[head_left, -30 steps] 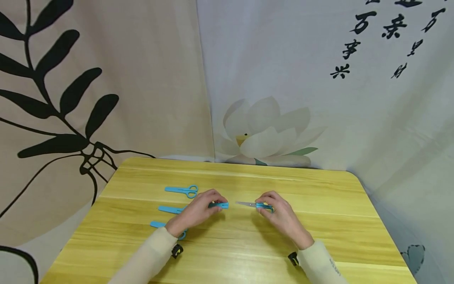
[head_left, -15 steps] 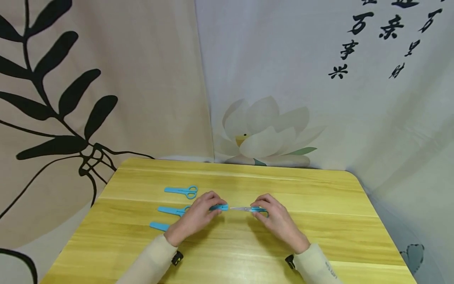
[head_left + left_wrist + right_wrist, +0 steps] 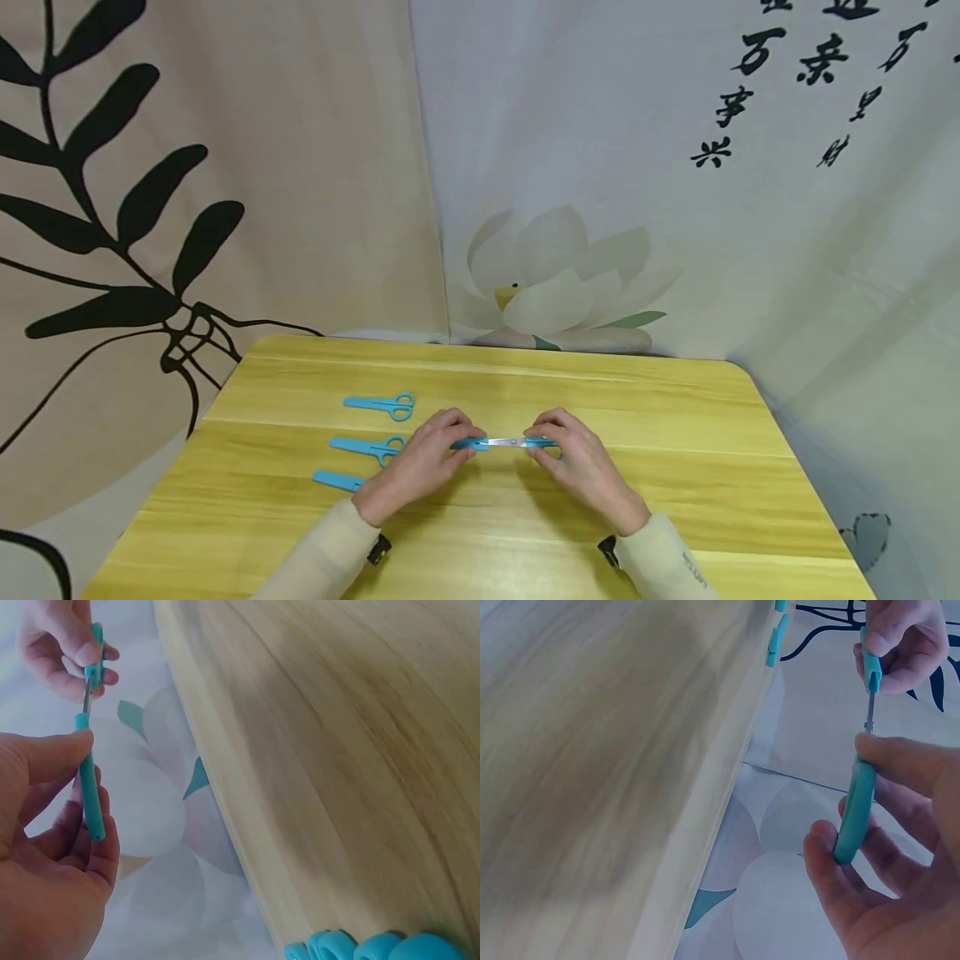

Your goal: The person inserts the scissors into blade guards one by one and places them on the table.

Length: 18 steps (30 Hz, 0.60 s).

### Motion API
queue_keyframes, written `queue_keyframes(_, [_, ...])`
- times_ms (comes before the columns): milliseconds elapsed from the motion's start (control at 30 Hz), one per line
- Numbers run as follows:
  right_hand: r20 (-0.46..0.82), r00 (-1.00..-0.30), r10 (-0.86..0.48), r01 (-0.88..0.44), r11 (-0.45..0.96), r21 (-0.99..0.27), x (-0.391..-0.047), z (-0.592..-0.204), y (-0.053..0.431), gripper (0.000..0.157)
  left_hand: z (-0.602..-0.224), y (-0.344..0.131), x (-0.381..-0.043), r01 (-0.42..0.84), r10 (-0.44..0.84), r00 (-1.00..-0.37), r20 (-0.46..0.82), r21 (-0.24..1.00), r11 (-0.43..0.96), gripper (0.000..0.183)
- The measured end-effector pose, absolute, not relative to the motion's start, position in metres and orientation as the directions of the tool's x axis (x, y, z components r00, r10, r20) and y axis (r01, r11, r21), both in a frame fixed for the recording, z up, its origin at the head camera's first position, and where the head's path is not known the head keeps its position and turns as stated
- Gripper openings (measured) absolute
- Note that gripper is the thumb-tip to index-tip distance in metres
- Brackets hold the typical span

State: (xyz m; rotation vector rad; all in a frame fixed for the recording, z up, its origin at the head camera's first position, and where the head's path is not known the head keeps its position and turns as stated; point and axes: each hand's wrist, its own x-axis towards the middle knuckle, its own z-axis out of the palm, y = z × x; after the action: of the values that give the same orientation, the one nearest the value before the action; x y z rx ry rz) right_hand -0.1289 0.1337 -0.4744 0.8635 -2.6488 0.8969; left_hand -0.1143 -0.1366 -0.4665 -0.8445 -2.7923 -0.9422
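Observation:
My left hand pinches a blue blade cover between thumb and fingers. Opposite it, my right hand grips the blue handles of a pair of scissors. The bare metal blades span the space between both hands, their tips inside the cover's mouth. Cover and scissors lie in one line, held over the middle of the table. In the right wrist view a short stretch of blade shows between cover and handles. Part of the handle loops is hidden behind my right fingers in the head view.
Several sheathed blue scissors lie at the left of the wooden table: one at the back, one in the middle, and one in front, partly behind my left arm. A printed curtain hangs behind the table's far edge.
The hands have come closer together. The scissors have moved left toward the cover, and the blade tips, apart from it before, are now in its mouth.

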Motion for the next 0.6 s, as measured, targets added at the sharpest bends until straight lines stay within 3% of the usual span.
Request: queue_keyframes(600, [0.377,-0.786,-0.490,-0.618,0.622,-0.480,-0.1244,-0.4702,0.1277,0.022,-0.4671,-0.1273,-0.1136,0.554,0.494,-0.829,0.262,0.508,0.660,0.020])
